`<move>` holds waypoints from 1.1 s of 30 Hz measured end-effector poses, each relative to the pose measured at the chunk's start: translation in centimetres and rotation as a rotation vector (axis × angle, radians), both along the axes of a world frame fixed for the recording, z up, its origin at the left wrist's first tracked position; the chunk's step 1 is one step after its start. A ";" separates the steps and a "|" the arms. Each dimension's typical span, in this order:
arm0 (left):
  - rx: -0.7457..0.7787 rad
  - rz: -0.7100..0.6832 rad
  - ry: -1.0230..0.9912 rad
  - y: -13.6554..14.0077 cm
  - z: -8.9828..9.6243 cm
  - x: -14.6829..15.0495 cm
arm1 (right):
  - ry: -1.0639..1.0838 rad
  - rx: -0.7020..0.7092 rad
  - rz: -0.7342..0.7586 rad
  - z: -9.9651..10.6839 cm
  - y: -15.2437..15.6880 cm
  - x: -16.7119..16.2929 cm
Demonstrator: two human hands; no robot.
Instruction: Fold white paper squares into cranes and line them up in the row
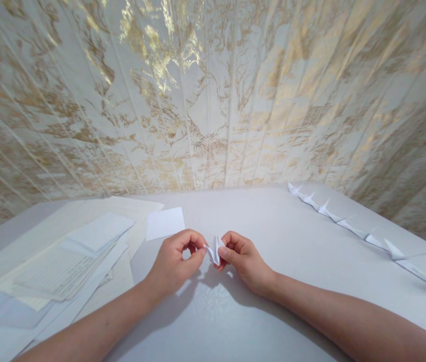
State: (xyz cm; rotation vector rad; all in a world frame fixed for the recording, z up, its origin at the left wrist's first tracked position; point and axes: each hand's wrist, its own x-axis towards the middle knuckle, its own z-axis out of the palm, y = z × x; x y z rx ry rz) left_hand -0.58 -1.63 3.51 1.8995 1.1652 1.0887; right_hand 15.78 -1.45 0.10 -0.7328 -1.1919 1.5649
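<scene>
Between my hands, just above the table, is a small white folded paper crane (214,250). My left hand (180,259) pinches a thin pointed end of it between thumb and forefinger. On its other side, my right hand (243,260) grips the folded body, thumb in front and fingers curled behind. The fingers cover part of the folds. A flat white square of paper (165,223) lies on the table just beyond my left hand.
Along the table's right edge stands a row of several white paper cranes (343,224). Overlapping sheets, some with writing (66,271), and a small stack of white paper (100,232) spread over the left side. A gold-patterned curtain (213,100) hangs behind the white table (250,211).
</scene>
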 end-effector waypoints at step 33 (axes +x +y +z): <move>-0.140 0.003 -0.149 0.1 -0.6 1.0 | -0.443 0.134 -0.152 -0.4 -0.3 -0.2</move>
